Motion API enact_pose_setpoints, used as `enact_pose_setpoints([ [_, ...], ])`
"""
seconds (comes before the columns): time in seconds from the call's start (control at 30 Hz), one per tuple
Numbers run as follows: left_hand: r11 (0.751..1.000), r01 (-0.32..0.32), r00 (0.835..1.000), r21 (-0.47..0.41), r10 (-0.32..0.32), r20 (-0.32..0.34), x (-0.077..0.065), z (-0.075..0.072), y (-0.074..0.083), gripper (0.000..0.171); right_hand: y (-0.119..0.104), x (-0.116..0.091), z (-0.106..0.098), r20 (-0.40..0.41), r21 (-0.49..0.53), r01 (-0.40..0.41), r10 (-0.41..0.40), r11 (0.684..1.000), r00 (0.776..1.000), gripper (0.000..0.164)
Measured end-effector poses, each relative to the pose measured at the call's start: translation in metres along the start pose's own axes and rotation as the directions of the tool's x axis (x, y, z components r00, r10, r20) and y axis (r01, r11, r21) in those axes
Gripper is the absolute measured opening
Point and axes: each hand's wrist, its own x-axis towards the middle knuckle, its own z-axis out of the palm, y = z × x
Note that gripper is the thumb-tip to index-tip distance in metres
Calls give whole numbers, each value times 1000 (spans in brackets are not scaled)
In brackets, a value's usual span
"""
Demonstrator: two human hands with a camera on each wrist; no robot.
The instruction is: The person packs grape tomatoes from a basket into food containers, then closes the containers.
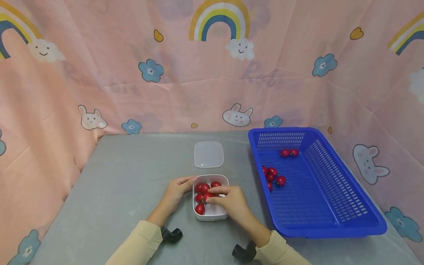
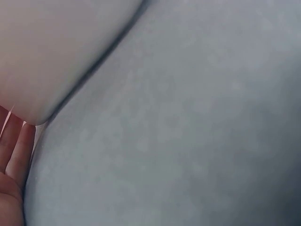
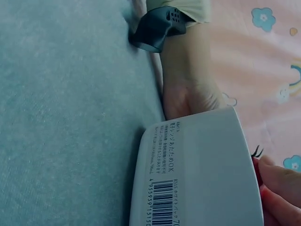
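Note:
A white square container stands on the table with several red cherry tomatoes inside, most along its left side. My right hand reaches over the right wall and pinches a cherry tomato between thumb and fingers, low among the others. My left hand rests against the container's outer left wall, its fingers extended near the far left corner. In the left wrist view, fingers lie along the pale wall. A printed label with a barcode shows on the container in the right wrist view.
A blue perforated basket stands to the right, holding several more cherry tomatoes at its left side and two at the back. Behind the container lies a translucent lid. A pink patterned curtain hangs behind the grey table.

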Motion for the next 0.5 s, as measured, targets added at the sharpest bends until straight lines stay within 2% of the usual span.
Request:
enact_pose_setpoints([
  [0.23,1000,-10,1000,-11,11,20,0,-1,1,34,2,0,3,26,-118,94,-91,989,995,24],
  [0.5,1000,-30,1000,-4,30,10,0,0,0,33,1,-1,1,81,-208,163,-149,964,986,27],
])
